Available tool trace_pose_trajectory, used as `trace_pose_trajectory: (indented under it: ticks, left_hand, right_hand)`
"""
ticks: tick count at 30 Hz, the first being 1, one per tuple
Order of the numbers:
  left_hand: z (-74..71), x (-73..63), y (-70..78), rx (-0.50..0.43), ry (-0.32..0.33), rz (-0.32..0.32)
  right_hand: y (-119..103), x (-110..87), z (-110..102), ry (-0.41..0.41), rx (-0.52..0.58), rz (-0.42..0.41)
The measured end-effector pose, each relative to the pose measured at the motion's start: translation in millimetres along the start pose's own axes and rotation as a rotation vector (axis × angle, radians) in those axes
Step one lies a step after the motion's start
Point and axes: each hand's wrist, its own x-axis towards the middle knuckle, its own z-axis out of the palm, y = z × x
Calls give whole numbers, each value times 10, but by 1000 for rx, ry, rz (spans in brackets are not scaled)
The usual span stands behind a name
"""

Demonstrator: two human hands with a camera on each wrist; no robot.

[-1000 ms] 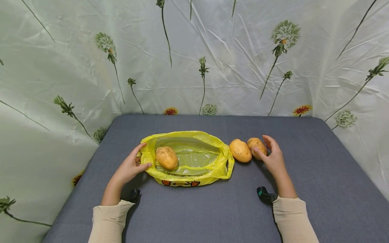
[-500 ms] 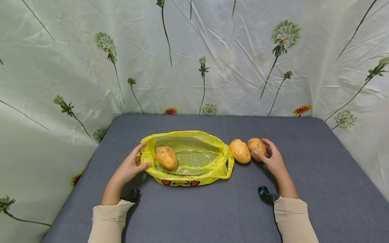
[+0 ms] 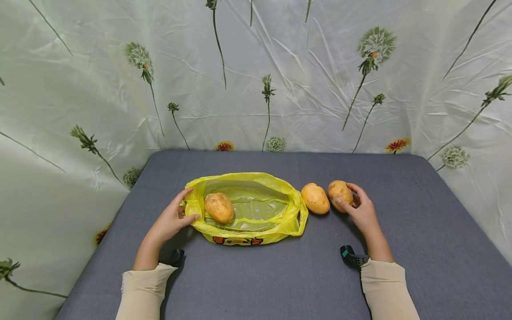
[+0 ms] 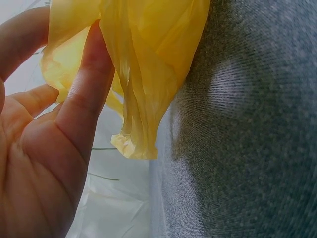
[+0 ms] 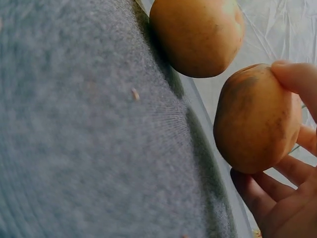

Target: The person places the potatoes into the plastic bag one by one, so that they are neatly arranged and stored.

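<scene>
An upright yellow plastic bag [image 3: 294, 209] stands with its mouth spread wide, and one potato [image 3: 219, 208] shows inside near its left end. My left hand [image 3: 166, 224] holds the bag's left rim; in the left wrist view, thumb and fingers are around the crumpled plastic [image 4: 148, 64]. To the bag's right, my right hand [image 3: 364, 215] grips a brownish potato [image 3: 338, 193] between thumb and fingers. The right wrist view has this potato [image 5: 255, 119] slightly off the cloth. Between it and the bag, another potato [image 3: 315, 198] lies against or close to the bag's right handle.
Dark grey cloth [image 3: 264, 284] covers the table. A pale curtain [image 3: 240, 115] printed with flowers hangs behind and at the sides. Black wrist devices [image 3: 352, 257] sit at both sleeve cuffs.
My right hand has closed around the brownish potato and moved it slightly right and up, opening a small gap from its neighbour. The left hand and bag have stayed put.
</scene>
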Motion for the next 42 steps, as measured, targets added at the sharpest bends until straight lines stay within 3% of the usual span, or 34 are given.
trace_pose_trajectory:
  ticks: [4,16,23,29,36,42]
  left_hand:
    - [-1,-2,8,4,-1,-4]
    - [-4,-4,11,20,2,0]
    - [1,-4,15,9,1,1]
    - [1,3,15,-5,-5,6]
    - [2,2,23,1,-4,0]
    - [1,0,20,13,-2,-4]
  right_hand:
    - [221,64,11,50,-9,-9]
    - [108,78,12,154,50,-65]
    - [16,81,27,166,30,-115]
    - [-155,60,41,162,83,-164]
    - [-563,-54,74,124,73,-213]
    - [-705,-79,135,99,84,-247]
